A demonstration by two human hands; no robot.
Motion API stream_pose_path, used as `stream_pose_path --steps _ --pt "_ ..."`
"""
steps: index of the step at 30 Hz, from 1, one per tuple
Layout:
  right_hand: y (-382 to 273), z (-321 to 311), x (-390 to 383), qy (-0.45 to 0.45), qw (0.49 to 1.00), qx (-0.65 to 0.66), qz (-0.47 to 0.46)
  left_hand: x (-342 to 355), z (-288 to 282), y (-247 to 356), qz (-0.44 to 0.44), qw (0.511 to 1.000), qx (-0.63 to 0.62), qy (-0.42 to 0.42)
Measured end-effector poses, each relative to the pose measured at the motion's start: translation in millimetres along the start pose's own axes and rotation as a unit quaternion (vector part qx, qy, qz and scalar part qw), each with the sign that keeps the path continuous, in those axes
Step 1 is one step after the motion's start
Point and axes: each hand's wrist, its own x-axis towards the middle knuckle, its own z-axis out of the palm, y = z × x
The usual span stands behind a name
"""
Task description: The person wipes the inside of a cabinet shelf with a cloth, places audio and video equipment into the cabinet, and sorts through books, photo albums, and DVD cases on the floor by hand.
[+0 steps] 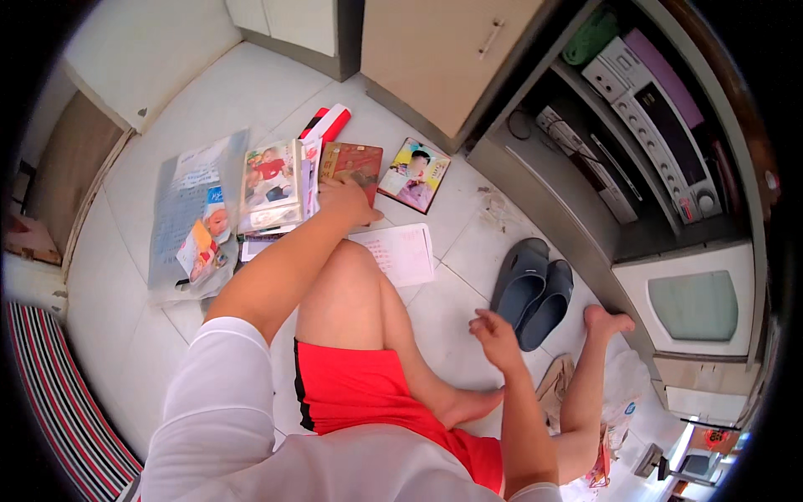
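My left hand (341, 199) lies over the lower part of a reddish-brown booklet (358, 161), its thumb stretched out to the right; I see no grip around the booklet. To its left is a photo album (269, 180) with a clear-sleeved picture on top, stacked on other papers. A colourful framed-looking picture (415, 176) lies to the right of the booklet. Near my knee, a pale pink printed sheet (395, 253) rests on the tiles. My right hand (495, 335) hovers beside the dark slippers, fingers loosely bent and apart, with nothing visible in it.
A clear plastic folder (171, 226) with papers and small pictures lies at left. Above the album is a red and white object (326, 124). Dark slippers (533, 293) sit before the cabinet (577, 276) with electronics. A striped cloth (63, 393) is at lower left.
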Motion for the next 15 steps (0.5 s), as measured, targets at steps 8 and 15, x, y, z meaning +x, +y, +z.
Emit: stream_pose_path --steps 8,15 --pt "50.7 36.7 -59.2 0.065 0.986 0.128 0.086 15.7 -2.1 -1.9 -0.147 0.985 -0.081 -0.047" --pt "55.4 39.7 -70.7 0.112 0.975 0.183 0.047 42.8 4.0 -55.5 -0.038 0.924 -0.381 -0.021"
